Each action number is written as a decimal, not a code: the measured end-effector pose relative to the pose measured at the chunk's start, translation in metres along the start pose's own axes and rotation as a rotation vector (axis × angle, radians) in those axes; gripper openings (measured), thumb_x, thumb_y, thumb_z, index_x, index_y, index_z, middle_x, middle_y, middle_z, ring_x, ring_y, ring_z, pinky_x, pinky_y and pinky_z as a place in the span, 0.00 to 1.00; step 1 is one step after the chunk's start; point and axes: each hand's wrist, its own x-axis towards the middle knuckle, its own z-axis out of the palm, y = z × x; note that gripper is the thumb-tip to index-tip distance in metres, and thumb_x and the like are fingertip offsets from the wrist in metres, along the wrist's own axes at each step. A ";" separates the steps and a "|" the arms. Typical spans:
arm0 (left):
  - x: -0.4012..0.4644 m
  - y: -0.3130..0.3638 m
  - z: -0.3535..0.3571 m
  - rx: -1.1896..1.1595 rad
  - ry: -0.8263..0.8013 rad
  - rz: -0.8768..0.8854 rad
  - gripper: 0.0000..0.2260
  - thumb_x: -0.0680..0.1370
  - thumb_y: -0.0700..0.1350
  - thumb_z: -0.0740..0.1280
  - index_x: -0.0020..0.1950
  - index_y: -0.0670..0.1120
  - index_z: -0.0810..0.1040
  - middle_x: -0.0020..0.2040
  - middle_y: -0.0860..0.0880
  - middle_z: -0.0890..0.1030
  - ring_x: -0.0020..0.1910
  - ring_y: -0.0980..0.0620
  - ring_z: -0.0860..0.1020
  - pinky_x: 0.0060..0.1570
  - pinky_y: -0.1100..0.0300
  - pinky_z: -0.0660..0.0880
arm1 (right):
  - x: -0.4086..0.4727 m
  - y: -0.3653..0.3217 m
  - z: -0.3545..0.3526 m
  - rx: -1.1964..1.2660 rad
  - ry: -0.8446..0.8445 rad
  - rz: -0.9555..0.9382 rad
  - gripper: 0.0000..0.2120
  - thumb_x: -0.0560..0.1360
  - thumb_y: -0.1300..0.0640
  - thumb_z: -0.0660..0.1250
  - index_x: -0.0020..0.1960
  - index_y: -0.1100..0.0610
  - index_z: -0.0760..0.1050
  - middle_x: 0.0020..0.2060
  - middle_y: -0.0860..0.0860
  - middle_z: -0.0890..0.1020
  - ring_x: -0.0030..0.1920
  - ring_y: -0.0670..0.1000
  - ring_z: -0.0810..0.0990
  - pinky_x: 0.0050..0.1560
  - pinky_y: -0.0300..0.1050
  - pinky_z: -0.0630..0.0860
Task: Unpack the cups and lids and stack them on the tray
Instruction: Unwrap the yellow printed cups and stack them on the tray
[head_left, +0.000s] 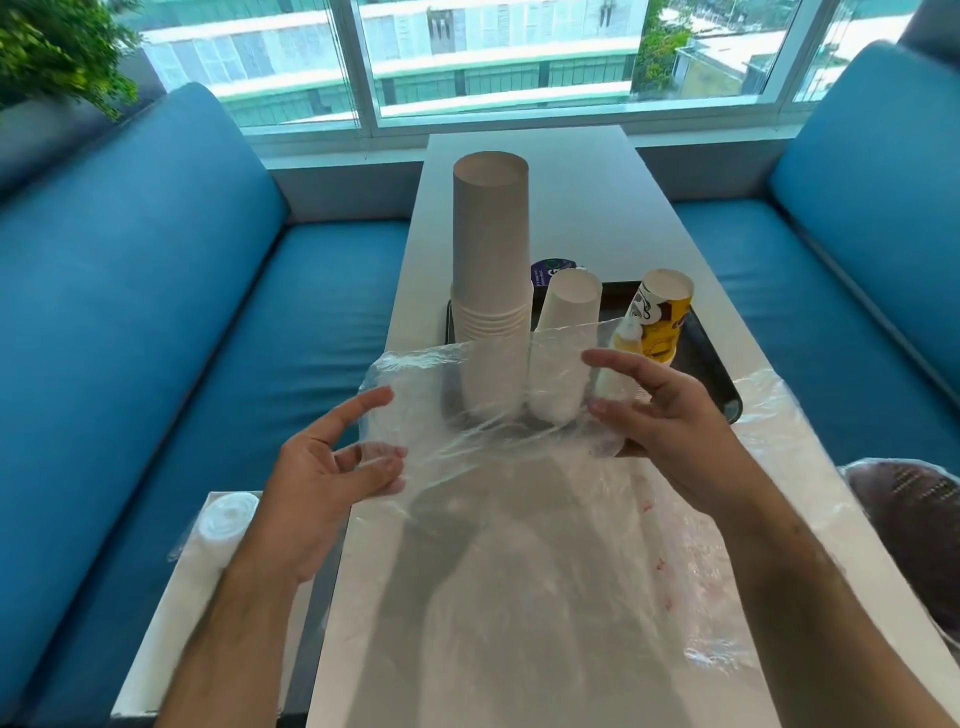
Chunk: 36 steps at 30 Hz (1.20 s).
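Both hands grip one thing: an empty clear plastic bag (498, 415) stretched between them above the near end of the white surface (597, 218). The left hand (332, 467) pinches the bag's left edge between thumb and the lower fingers, index finger lifted free; the right hand (660, 415) takes the right edge, fingers loosely curled with the film caught under them. Whether the right thumb presses the film cannot be told.

Seen through the film, the black tray (711, 374) carries a tall stack of plain paper cups (491, 260) upside down, a shorter white stack (566, 332) just beside it, and a yellow printed cup stack (662, 322) to the right. A dark round lid (553, 267) shows behind the stacks. More crumpled wrapping (571, 597) lies on the surface below the hands. A wrapped sleeve of clear lids (226, 525) sits on a lower white ledge at the left, still packed.

The bag looks weightless, limp and slippery, so an edge pinch suits it. The lid sleeve probably handles as light and crushable; holding it around the middle, gently, seems wisest.
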 end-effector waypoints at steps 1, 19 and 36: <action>0.000 0.002 -0.002 -0.006 -0.009 -0.007 0.29 0.62 0.46 0.83 0.62 0.54 0.81 0.38 0.43 0.84 0.45 0.51 0.84 0.41 0.62 0.81 | 0.000 0.000 -0.001 -0.020 -0.040 0.017 0.26 0.73 0.65 0.72 0.67 0.45 0.76 0.54 0.40 0.84 0.53 0.53 0.86 0.48 0.50 0.84; 0.004 0.002 -0.011 -0.062 -0.355 -0.073 0.33 0.61 0.41 0.85 0.64 0.49 0.82 0.64 0.48 0.79 0.48 0.44 0.84 0.43 0.51 0.83 | -0.008 -0.020 -0.025 -0.139 -0.440 0.058 0.51 0.67 0.75 0.75 0.72 0.29 0.65 0.74 0.30 0.63 0.68 0.56 0.77 0.38 0.46 0.82; 0.003 0.008 -0.014 -0.058 -0.284 0.014 0.44 0.62 0.28 0.74 0.74 0.57 0.70 0.72 0.69 0.69 0.47 0.49 0.82 0.31 0.60 0.79 | -0.010 0.015 -0.003 0.258 -0.328 0.028 0.34 0.69 0.72 0.71 0.73 0.54 0.72 0.71 0.55 0.75 0.58 0.62 0.81 0.58 0.60 0.81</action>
